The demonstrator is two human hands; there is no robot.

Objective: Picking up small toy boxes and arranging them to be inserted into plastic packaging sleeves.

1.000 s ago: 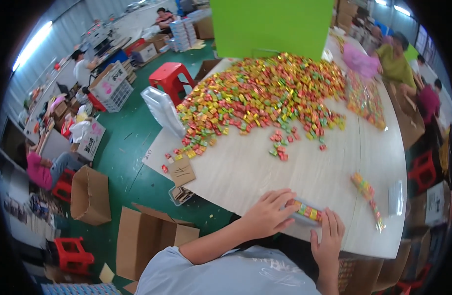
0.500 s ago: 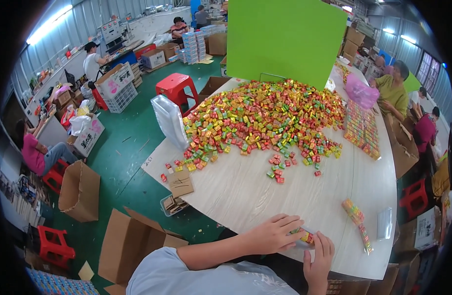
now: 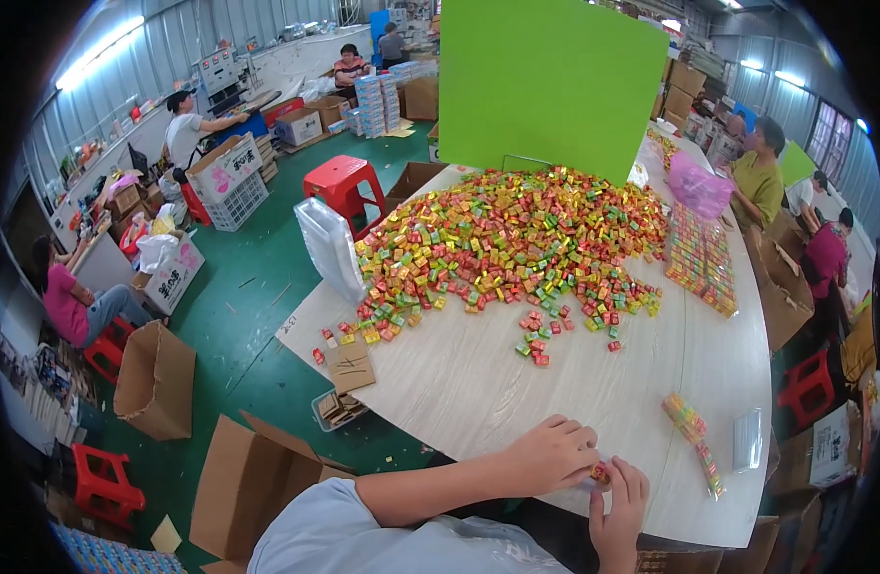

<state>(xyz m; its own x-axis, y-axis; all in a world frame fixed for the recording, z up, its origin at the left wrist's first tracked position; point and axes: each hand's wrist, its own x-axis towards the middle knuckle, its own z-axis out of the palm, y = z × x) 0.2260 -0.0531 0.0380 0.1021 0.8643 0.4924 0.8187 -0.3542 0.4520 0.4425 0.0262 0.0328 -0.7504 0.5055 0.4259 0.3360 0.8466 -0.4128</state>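
My left hand (image 3: 553,453) and my right hand (image 3: 624,507) meet at the table's near edge. Between their fingers is a clear plastic pack of small wrapped sweets (image 3: 601,473), mostly covered by the fingers. Both hands are closed on it, the left from above and the right at its other side. To the right on the table lies a clear-wrapped strip of sweets (image 3: 686,419), with a second, narrower strip (image 3: 711,469) at its lower end. A stack of clear plastic sleeves (image 3: 747,440) lies by the table's right edge.
A large heap of loose red, yellow and green sweets (image 3: 517,239) covers the table's far part. Sweets in rows (image 3: 700,258) lie at right. A green panel (image 3: 553,86) stands behind. Cartons (image 3: 258,478) and red stools (image 3: 344,187) surround the table. Co-workers sit further off.
My left hand's fingers have curled in and now cover more of the pack. My right hand stays nearly in place. A co-worker at far left has stretched out an arm.
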